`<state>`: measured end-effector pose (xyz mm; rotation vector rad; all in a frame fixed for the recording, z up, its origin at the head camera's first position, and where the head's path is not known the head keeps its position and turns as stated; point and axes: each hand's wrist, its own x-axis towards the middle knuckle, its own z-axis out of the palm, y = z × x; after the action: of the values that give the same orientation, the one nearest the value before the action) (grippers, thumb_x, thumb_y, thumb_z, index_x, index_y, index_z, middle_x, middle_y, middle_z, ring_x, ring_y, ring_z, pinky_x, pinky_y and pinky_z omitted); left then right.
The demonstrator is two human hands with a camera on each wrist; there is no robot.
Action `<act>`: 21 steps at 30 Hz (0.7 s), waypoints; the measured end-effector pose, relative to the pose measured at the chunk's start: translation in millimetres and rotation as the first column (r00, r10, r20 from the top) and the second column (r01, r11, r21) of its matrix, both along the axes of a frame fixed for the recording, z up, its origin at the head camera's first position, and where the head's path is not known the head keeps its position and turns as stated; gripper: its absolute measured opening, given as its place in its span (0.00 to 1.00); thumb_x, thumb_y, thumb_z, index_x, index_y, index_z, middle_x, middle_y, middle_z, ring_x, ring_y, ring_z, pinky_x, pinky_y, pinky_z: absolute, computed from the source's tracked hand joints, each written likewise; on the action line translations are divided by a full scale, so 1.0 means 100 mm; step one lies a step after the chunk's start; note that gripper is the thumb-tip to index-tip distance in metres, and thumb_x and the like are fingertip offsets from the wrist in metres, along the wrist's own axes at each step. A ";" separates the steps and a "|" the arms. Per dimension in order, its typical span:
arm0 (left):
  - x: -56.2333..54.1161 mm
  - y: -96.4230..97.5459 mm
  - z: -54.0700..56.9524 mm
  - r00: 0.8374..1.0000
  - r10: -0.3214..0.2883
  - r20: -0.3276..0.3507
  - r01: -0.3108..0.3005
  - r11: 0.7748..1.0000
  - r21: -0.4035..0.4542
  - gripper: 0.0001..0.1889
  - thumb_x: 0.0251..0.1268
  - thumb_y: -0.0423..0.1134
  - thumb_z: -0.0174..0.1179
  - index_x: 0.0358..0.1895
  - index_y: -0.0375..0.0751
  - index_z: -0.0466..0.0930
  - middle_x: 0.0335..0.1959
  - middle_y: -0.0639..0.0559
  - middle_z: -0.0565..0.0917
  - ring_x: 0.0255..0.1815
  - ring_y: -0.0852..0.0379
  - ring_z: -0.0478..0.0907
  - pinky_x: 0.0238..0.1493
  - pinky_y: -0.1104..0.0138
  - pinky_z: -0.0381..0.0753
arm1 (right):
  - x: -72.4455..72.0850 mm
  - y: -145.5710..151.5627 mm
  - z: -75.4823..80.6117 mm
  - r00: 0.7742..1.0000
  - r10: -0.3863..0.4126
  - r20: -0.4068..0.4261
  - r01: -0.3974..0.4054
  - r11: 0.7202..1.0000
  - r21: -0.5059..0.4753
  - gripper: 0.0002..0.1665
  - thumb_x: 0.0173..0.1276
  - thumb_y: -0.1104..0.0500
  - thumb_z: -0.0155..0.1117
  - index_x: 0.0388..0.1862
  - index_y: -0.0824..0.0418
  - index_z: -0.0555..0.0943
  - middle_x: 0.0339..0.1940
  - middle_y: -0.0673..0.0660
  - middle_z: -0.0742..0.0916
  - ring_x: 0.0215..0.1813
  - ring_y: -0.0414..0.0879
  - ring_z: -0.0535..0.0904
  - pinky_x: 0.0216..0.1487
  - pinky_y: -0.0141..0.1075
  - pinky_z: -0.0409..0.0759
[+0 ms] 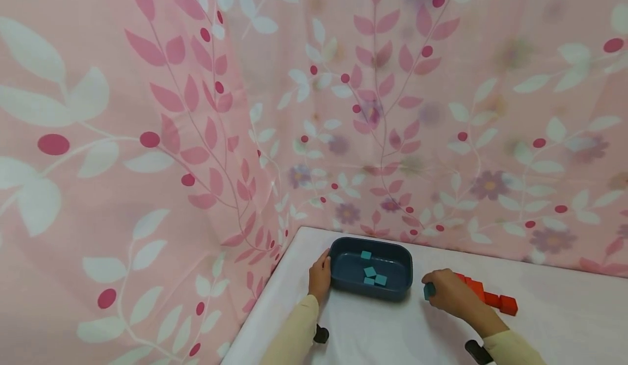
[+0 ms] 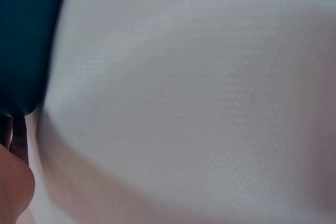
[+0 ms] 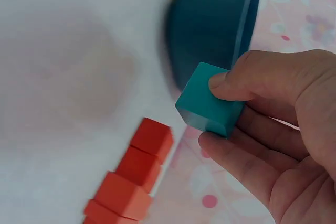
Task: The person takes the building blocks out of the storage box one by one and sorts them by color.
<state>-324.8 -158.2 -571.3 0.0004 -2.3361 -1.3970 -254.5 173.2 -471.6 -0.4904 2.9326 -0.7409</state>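
A dark blue rectangular dish [image 1: 343, 286] stands on the white tabletop, with several teal cubes [image 1: 380, 280] lying on its bottom. My left hand [image 1: 320, 277] touches the dish's left end, its fingers lying against the wall near the rim. Only part of that hand shows in the left wrist view, beside the dark dish [image 2: 26, 40]. To the right of the dish, my right hand [image 1: 452, 293] pinches another teal cube [image 3: 207, 98] between thumb and fingers. The held cube is above the table, apart from the dish in the head view.
Several red cubes [image 1: 508, 305] form a row on the table, partly hidden behind the right hand. A pink leaf-patterned curtain [image 1: 441, 152] hangs along the table's back and left edges. Dark straps [image 1: 321, 333] sit at both wrists.
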 end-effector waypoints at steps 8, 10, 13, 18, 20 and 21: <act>-0.02 0.02 -0.07 1.000 0.008 0.012 -0.008 1.000 0.005 0.18 0.75 0.35 0.50 0.63 0.36 0.76 0.60 0.42 0.79 0.62 0.44 0.75 0.63 0.49 0.70 | 0.13 0.09 -0.20 0.998 -0.017 0.063 0.019 0.999 -0.027 0.21 0.43 0.66 0.82 0.40 0.64 0.87 0.35 0.52 0.87 0.37 0.46 0.78 0.40 0.47 0.85; -0.01 0.03 -0.09 1.000 0.000 0.023 0.000 1.000 0.007 0.18 0.75 0.35 0.50 0.63 0.36 0.76 0.60 0.42 0.79 0.62 0.44 0.75 0.63 0.50 0.70 | 0.16 0.12 -0.24 0.995 -0.025 0.092 0.028 0.999 -0.036 0.21 0.43 0.66 0.82 0.39 0.63 0.88 0.34 0.51 0.87 0.36 0.45 0.78 0.40 0.46 0.85; -0.01 0.03 -0.10 1.000 -0.011 0.021 0.011 1.000 -0.006 0.18 0.76 0.36 0.50 0.64 0.36 0.76 0.60 0.42 0.79 0.62 0.45 0.75 0.63 0.50 0.71 | 0.20 0.15 -0.29 0.991 -0.041 0.127 0.047 0.998 -0.045 0.19 0.43 0.67 0.82 0.38 0.63 0.88 0.33 0.51 0.87 0.35 0.45 0.78 0.40 0.46 0.85; -0.03 0.01 -0.09 1.000 0.011 -0.001 -0.011 1.000 -0.009 0.18 0.75 0.36 0.51 0.63 0.36 0.77 0.59 0.42 0.79 0.61 0.44 0.76 0.62 0.49 0.72 | 0.22 0.15 -0.34 0.987 -0.039 0.155 0.049 0.997 -0.063 0.17 0.46 0.69 0.79 0.38 0.64 0.88 0.34 0.52 0.87 0.36 0.46 0.79 0.42 0.49 0.85; -0.04 0.00 -0.07 1.000 0.020 -0.005 -0.020 1.000 -0.013 0.18 0.75 0.37 0.51 0.62 0.37 0.78 0.59 0.42 0.80 0.61 0.45 0.76 0.62 0.49 0.72 | 0.23 0.15 -0.35 0.987 -0.034 0.159 0.045 0.997 -0.063 0.17 0.46 0.68 0.79 0.38 0.64 0.88 0.34 0.53 0.87 0.36 0.46 0.79 0.43 0.50 0.84; -0.05 0.00 -0.07 1.000 0.021 -0.006 -0.021 1.000 -0.018 0.18 0.75 0.37 0.51 0.62 0.38 0.78 0.59 0.42 0.80 0.61 0.44 0.76 0.62 0.49 0.72 | 0.24 0.14 -0.36 0.986 -0.032 0.162 0.043 0.997 -0.061 0.17 0.46 0.68 0.79 0.38 0.64 0.88 0.34 0.53 0.87 0.36 0.46 0.79 0.43 0.50 0.84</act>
<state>-329.7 -157.9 -578.3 0.0158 -2.3369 -1.3637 -230.2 187.5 -507.2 -0.3623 2.7825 -0.8394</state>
